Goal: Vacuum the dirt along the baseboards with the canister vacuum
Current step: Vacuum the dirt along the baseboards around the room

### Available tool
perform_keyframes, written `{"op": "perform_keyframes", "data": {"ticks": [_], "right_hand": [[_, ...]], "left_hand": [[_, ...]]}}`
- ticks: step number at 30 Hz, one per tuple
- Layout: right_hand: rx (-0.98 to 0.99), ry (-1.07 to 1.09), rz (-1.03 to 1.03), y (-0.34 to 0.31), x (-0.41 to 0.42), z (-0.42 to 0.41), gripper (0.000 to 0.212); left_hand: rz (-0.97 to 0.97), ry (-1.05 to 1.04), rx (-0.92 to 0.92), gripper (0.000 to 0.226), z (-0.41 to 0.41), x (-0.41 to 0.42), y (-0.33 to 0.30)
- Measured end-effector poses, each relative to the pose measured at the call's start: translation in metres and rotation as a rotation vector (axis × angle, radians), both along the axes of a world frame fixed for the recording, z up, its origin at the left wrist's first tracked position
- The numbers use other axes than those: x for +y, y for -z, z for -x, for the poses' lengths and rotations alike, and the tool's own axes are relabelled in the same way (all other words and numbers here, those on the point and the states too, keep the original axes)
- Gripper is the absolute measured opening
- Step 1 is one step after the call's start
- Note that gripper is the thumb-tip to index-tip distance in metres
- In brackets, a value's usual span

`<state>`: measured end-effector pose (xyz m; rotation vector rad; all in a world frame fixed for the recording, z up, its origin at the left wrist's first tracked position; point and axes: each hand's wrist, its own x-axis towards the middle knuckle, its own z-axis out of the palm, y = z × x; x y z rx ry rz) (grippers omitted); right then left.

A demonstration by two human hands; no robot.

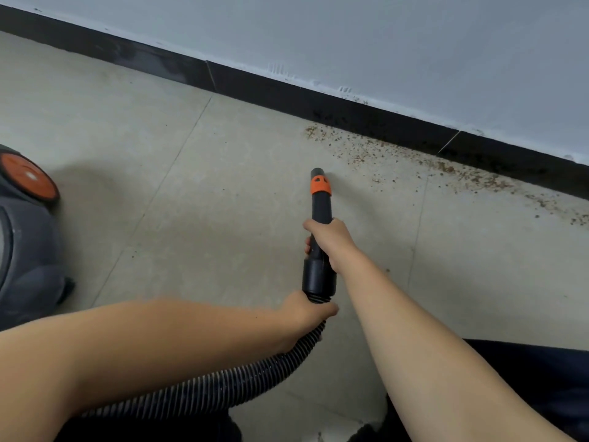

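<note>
Floor [223,173] bare between nozzle [319,180] and baseboard [366,119] dirt [446,167].

pale wall [414,43], grey tiled floor [159,138], dark trousers [548,378]

Black nozzle [321,205] with orange collar [320,185], black ribbed hose [204,390], brown dirt [414,161], black baseboard [318,103], grey tiles [191,186].

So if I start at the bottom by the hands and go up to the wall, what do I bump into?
Ribbed hose → left hand gripping the hose → right hand gripping the black wand → orange collar → nozzle tip → scattered dirt → black baseboard → wall.
</note>
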<state>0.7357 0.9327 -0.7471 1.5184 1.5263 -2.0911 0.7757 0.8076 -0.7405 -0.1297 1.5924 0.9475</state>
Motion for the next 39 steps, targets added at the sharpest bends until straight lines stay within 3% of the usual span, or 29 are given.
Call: {"op": "perform_keyframes", "data": {"ticks": [4,12,18,21,33,39], "right_hand": [[-0.026,0.042,-0.018,0.001,0.006,-0.018,0.014],[-0.111,0.359,-0.137,0.003,0.033,-0.047,0.013],[-0.030,0.104,-0.045,-0.001,0.010,-0.023,0.017],[0.001,0.091,0.017,-0.002,0.013,-0.016,0.017],[-0.065,0.510,-0.062,0.010,0.054,-0.032,0.013],[-0.028,0.174,-0.024,0.002,0.040,0.004,0.013]], "left_hand": [[0.002,0.087,-0.005,0.017,-0.013,0.003,-0.001],[-0.028,0.252,0.026,0.015,-0.010,0.024,-0.004],[-0.020,0.085,0.016,0.013,-0.018,0.008,0.001],[-0.006,0.033,0.052,0.013,-0.012,0.010,0.004],[-0.020,0.206,0.089,0.017,0.006,0.043,0.010],[-0.012,0.015,0.060,0.012,0.006,0.035,0.008]]}}
